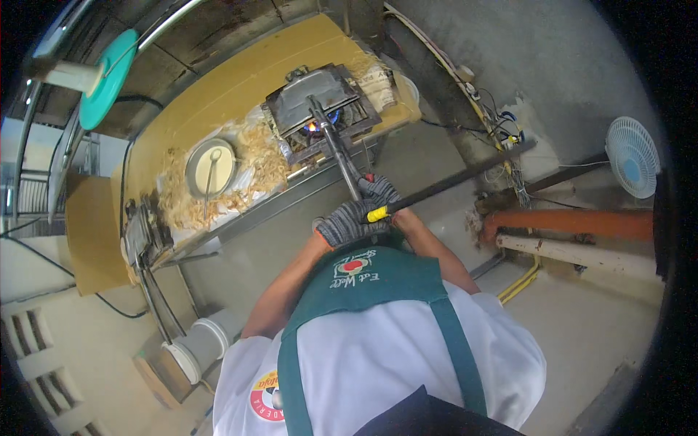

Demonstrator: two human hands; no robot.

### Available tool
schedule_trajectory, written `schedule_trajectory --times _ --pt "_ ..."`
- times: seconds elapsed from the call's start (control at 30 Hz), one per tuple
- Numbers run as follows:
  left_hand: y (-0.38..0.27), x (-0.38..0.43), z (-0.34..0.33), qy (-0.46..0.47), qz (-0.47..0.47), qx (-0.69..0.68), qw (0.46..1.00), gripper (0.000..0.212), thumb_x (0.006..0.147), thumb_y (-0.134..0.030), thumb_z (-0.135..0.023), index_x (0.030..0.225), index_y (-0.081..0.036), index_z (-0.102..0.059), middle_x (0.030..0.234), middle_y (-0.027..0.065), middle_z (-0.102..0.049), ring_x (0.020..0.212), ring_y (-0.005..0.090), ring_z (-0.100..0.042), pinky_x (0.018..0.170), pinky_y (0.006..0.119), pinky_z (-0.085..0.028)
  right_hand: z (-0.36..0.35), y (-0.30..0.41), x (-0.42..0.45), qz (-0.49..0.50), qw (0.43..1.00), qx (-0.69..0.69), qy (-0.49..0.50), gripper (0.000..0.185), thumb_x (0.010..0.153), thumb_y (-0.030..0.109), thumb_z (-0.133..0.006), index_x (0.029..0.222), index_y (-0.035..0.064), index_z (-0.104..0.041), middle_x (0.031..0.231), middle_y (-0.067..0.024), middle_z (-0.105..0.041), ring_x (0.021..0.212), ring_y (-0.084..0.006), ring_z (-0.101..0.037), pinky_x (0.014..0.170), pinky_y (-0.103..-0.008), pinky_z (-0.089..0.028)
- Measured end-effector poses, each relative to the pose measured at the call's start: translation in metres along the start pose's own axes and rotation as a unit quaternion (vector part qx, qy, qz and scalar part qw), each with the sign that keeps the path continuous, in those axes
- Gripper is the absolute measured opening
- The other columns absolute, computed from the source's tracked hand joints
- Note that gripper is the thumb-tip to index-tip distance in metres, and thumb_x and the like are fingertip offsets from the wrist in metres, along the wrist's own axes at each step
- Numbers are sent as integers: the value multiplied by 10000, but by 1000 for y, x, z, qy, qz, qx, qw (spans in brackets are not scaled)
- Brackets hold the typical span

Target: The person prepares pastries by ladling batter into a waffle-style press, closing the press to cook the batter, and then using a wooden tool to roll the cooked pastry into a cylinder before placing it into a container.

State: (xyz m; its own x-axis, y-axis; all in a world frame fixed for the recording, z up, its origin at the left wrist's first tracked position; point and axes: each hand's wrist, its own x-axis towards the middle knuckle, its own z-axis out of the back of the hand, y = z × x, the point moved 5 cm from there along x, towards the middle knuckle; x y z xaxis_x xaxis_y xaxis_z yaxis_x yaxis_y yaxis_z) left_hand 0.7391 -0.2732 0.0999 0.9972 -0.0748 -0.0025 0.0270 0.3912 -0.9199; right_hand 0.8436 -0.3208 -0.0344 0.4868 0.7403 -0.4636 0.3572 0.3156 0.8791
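Both my hands wear grey striped knit gloves. My left hand [346,222] is closed around the near end of the long metal handles [339,150] of a flat plate iron [313,95]. A little farther up, my right hand [380,191] also grips them, with a small red part showing beside its fingers. The iron lies over a gas burner [319,128] with blue and orange flame beneath. A dark rod with a yellow-wrapped end [452,185] crosses above my right wrist; what holds it cannot be told.
On the yellowish table [218,117], a metal bowl of pale batter [210,168] holds a ladle [211,174] amid thin scraps [256,147]. A second long-handled iron [139,237] is at left, its handles reaching a white bucket [202,349]. A fan [632,158] and an orange pipe [567,224] are at right.
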Motion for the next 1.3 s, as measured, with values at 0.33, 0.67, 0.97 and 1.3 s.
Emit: schedule_trajectory --times 0.33,0.67,0.97,1.3 --pt "21 -1 -4 25 -53 49 997 435 833 -452 -627 1089 -101 -640 904 183 -646 854 364 -620 784 406 -487 24 12 -1 247 929 -253 -112 330 979 224 -374 1110 -2 -576 1116 -218 -590 1010 -343 -562 891 -390 -439" --pt "-141 -38 344 -486 -87 -2 870 366 941 -420 -472 933 -74 -589 695 -12 -516 534 83 -448 436 206 -323 86 151 84 252 812 -454 -266 401 887 170 -482 1286 161 -524 1109 -233 -569 1049 -365 -544 925 -415 -421" --pt "-109 -59 470 -593 -20 203 779 342 882 -294 -627 1113 -43 -639 906 34 -659 628 86 -532 561 248 -421 105 168 182 421 590 -662 -189 454 848 129 -490 1301 144 -501 1089 -264 -568 948 -394 -588 837 -425 -479" --pt "-96 -69 485 -600 7 216 770 496 829 -548 -587 896 -62 -658 605 31 -544 535 125 -503 511 295 -395 107 174 188 321 723 -583 -186 385 865 121 -471 1237 151 -565 1179 -236 -565 1076 -397 -541 934 -426 -432"
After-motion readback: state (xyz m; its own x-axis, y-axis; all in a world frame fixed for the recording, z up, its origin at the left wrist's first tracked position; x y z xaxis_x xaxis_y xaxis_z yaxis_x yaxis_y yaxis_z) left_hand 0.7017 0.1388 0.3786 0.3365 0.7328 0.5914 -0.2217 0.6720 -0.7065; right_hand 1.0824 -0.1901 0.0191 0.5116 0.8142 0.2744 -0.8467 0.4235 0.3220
